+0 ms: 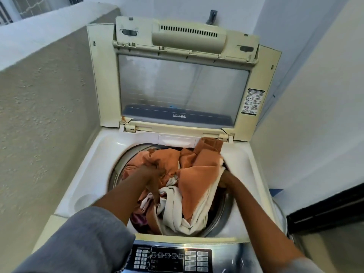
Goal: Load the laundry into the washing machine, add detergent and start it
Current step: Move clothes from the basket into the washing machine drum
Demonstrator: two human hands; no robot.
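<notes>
Because one corner of the orange cloth [199, 170] lies outside the drum [221, 217], up on the white deck [102, 154] just below the right hinge of the open lid [183, 85], the next push seems to turn on that corner. It sits above the right hand [226, 179], which is far nearer to it than the left. The cloth's long run goes from that corner at centre right down toward the lower middle of the frame, over a white cloth [173, 209].

The right hand is tucked under the cloth's edge at the right side of the opening. Its fingers are hidden, so I cannot tell their hold. The left hand [155, 172], left of centre, has its fingers curled into a fold of orange cloth, though blur softens it.

The heap rises to the rim, so the bulk itself may resist tucking. The control panel [171, 259] lies at the bottom edge, untouched.
</notes>
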